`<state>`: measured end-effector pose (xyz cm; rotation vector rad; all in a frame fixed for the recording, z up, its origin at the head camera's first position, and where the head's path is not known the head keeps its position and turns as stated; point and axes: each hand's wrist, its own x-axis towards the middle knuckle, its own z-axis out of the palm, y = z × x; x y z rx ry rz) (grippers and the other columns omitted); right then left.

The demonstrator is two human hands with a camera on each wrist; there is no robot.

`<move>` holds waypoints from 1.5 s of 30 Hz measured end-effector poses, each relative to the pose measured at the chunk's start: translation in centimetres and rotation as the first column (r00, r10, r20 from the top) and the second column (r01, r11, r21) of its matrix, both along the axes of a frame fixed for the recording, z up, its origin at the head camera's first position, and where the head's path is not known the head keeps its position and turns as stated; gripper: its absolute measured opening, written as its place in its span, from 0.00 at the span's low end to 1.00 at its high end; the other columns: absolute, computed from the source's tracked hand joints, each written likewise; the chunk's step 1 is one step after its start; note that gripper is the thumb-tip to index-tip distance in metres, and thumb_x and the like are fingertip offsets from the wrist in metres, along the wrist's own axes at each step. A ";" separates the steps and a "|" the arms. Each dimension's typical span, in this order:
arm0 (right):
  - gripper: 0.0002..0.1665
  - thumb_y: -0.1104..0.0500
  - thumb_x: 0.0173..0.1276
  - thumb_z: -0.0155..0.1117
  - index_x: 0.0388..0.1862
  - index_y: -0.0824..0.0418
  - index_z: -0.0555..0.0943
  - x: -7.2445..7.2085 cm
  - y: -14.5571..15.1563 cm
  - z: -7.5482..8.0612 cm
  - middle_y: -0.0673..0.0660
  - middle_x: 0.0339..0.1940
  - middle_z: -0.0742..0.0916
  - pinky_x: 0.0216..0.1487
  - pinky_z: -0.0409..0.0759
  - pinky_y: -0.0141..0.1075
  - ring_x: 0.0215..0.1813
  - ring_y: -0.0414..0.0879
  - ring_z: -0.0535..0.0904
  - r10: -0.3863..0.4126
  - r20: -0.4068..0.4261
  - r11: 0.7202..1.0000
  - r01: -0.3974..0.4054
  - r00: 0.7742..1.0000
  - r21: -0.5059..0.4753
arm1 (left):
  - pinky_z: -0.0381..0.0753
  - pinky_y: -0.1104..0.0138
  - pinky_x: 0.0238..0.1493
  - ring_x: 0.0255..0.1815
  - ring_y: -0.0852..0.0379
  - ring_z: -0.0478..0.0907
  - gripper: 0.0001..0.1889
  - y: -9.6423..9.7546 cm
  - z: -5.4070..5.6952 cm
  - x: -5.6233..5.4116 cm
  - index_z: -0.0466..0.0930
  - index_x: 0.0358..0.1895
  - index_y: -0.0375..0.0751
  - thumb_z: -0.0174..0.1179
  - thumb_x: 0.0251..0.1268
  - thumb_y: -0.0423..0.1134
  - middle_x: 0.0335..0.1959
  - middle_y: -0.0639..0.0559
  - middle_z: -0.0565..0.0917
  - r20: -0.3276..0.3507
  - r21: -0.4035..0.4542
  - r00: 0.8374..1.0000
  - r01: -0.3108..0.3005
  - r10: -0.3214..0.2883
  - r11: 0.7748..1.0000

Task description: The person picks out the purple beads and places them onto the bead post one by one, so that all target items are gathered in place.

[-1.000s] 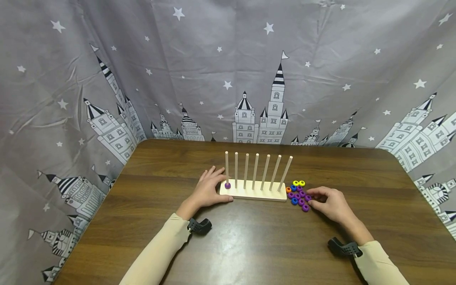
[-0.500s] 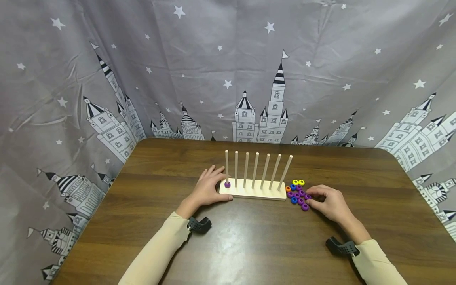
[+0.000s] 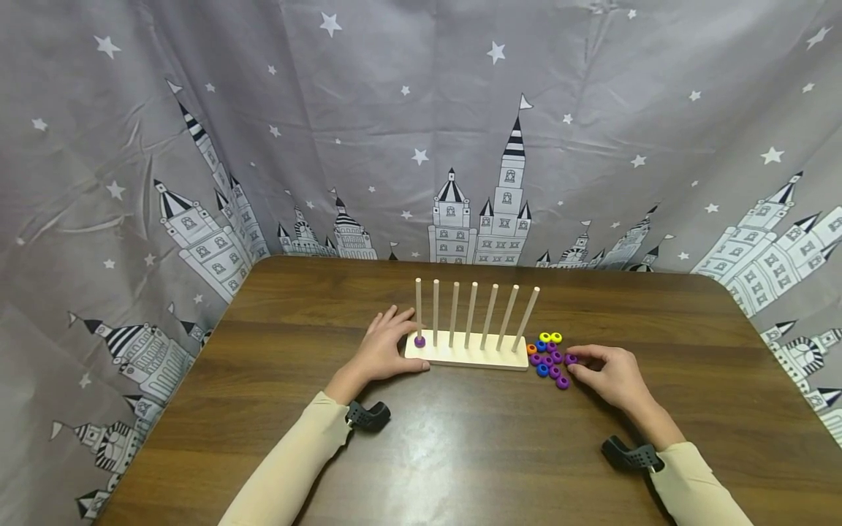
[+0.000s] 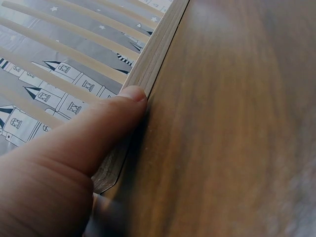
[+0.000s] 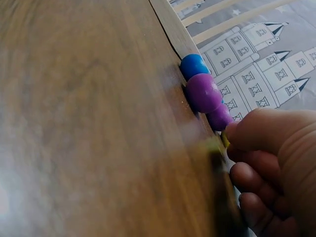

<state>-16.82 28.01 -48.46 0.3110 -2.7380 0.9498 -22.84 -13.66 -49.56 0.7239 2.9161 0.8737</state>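
While my left hand holds the left end of the peg board, thumb along its front edge and index finger at its back, my right hand pinches a purple bead between thumb and index finger, off the board's right end. Between that bead and the board lie the loose beads: more purple, two blue, one orange just beside the board's end, and two yellow farthest back. A wide stretch of table lies in front of the board, and a narrower one reaches from its back to the far table edge. The board's long axis runs left to right, roughly along that edge; its seven pegs point up, the leftmost with another purple bead at its foot. My bead's hole seems to face upward, but my fingertips partly hide it.
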 end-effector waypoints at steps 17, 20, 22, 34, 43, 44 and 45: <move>0.12 0.70 0.57 0.74 0.41 0.67 0.89 0.0 0.0 0.1 0.67 0.37 0.92 0.34 0.78 0.15 0.33 0.19 0.77 -0.032 -0.015 0.987 0.029 0.999 -0.157 | 0.44 0.36 0.82 0.83 0.32 0.50 0.38 0.0 0.3 0.1 0.80 0.64 0.48 0.75 0.49 0.60 0.79 0.39 0.67 0.017 -0.005 1.000 -0.003 0.003 1.000; 0.11 0.70 0.57 0.75 0.41 0.68 0.89 -0.1 0.1 0.1 0.67 0.37 0.92 0.33 0.78 0.15 0.32 0.20 0.77 -0.032 0.001 0.986 0.032 0.999 -0.162 | 0.44 0.36 0.82 0.83 0.32 0.50 0.38 0.1 0.3 0.1 0.80 0.64 0.48 0.75 0.49 0.60 0.79 0.40 0.67 0.016 -0.007 1.000 -0.003 0.003 1.000; 0.11 0.70 0.57 0.75 0.41 0.69 0.89 -0.1 0.1 0.1 0.68 0.37 0.92 0.33 0.78 0.16 0.32 0.20 0.77 -0.029 0.011 0.986 0.031 1.000 -0.164 | 0.44 0.36 0.82 0.83 0.32 0.50 0.38 0.1 0.3 0.1 0.80 0.64 0.48 0.75 0.48 0.60 0.78 0.40 0.67 0.016 -0.008 1.000 -0.002 0.002 1.000; 0.12 0.71 0.58 0.74 0.42 0.72 0.88 -0.1 0.1 0.1 0.70 0.37 0.91 0.32 0.79 0.17 0.32 0.19 0.78 -0.015 0.022 0.979 0.020 1.000 -0.204 | 0.45 0.35 0.82 0.83 0.31 0.51 0.38 0.0 0.5 0.2 0.81 0.64 0.47 0.75 0.48 0.60 0.78 0.39 0.68 0.008 -0.009 1.000 0.001 -0.001 1.000; 0.13 0.68 0.60 0.74 0.44 0.72 0.88 -0.1 0.1 0.5 0.70 0.39 0.91 0.33 0.81 0.18 0.32 0.20 0.79 -0.025 0.103 0.976 0.046 0.994 -0.214 | 0.45 0.35 0.82 0.83 0.31 0.51 0.37 0.0 0.2 0.1 0.81 0.63 0.47 0.75 0.48 0.59 0.78 0.39 0.68 0.013 -0.011 1.000 -0.002 0.003 1.000; 0.13 0.68 0.61 0.74 0.44 0.72 0.88 -0.1 0.1 0.5 0.70 0.39 0.91 0.33 0.81 0.19 0.32 0.20 0.79 -0.024 0.112 0.975 0.048 0.993 -0.215 | 0.45 0.36 0.82 0.83 0.31 0.51 0.37 0.0 0.2 0.1 0.81 0.63 0.47 0.75 0.48 0.59 0.78 0.39 0.68 0.012 -0.012 1.000 -0.003 0.003 1.000; 0.13 0.67 0.61 0.74 0.44 0.72 0.87 -0.1 0.1 0.6 0.70 0.40 0.91 0.33 0.81 0.19 0.32 0.21 0.79 -0.023 0.119 0.975 0.049 0.993 -0.217 | 0.45 0.36 0.82 0.83 0.31 0.51 0.37 0.0 0.2 0.1 0.81 0.63 0.48 0.75 0.48 0.59 0.78 0.39 0.68 0.013 -0.011 1.000 -0.003 0.003 1.000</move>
